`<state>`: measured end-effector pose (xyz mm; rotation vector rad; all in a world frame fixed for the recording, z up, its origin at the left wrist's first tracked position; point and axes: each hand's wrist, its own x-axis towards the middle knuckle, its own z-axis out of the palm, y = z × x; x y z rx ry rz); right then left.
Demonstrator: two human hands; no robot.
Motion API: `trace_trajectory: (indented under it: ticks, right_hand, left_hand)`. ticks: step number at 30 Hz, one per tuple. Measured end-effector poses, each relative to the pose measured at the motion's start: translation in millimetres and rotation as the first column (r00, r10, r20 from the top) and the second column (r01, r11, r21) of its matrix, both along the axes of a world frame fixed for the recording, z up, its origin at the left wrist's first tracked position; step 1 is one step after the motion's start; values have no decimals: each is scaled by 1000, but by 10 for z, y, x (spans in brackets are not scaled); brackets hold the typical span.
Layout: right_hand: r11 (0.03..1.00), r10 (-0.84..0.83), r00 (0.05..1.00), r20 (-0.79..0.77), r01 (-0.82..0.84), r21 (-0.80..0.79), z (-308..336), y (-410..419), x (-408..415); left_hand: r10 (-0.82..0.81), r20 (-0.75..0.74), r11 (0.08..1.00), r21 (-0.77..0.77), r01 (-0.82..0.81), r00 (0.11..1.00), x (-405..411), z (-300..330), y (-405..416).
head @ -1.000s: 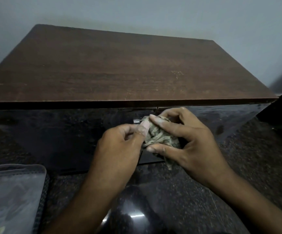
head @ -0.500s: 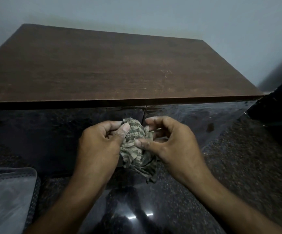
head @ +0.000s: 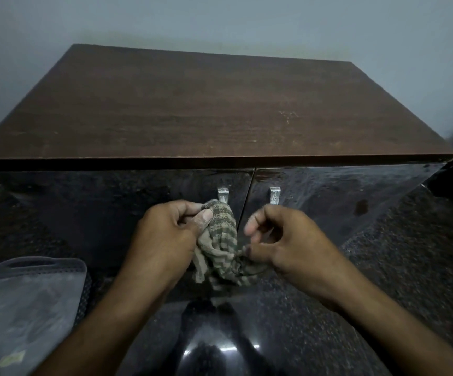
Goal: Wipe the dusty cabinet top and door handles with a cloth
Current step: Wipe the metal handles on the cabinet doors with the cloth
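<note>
Brown wood-grain laminate forms the cabinet top [head: 206,109], seen from above against a pale grey wall [head: 247,20]. Below its front edge, two glossy black doors [head: 328,202] meet at a central seam, and a small silver metal handle is fixed on each side of it: the left handle [head: 223,193] and the right handle [head: 274,195]. A crumpled green-and-beige checked cloth [head: 221,245] is held in front of the seam, its upper end just below the left handle. The cloth is gripped by the left hand [head: 165,240], whose thumb and curled fingers are closed on its upper part. Its lower end is pinched by the right hand [head: 282,240], while the index finger of that hand is curled loosely above. A grey perforated plastic basket [head: 65,267] is seen at the lower left on the dark speckled floor [head: 396,267].
</note>
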<state>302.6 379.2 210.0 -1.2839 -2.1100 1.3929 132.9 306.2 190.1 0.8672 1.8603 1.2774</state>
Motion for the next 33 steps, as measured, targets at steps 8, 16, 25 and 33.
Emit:
trace_trajectory:
  ticks: [8, 16, 25, 33]
  right_hand:
    - [999, -24, 994, -106, 27, 28, 19, -1, -49]
    - [993, -17, 981, -196, 39, 112, -47, 17, -83]
    - [974, 175, 961, -215, -200, -102, -95, 24, -53]
    - [995, 99, 983, -157, -95, 35, -72, 48, -3]
  left_hand:
    - [-137, 157, 989, 82, 125, 978, 80, 61, -26]
    - [-122, 150, 989, 106, 106, 981, 41, 106, -75]
    - [-177, 17, 969, 176, 172, 984, -5, 63, -91]
    - [-91, -112, 987, 122, 105, 990, -23, -21, -37]
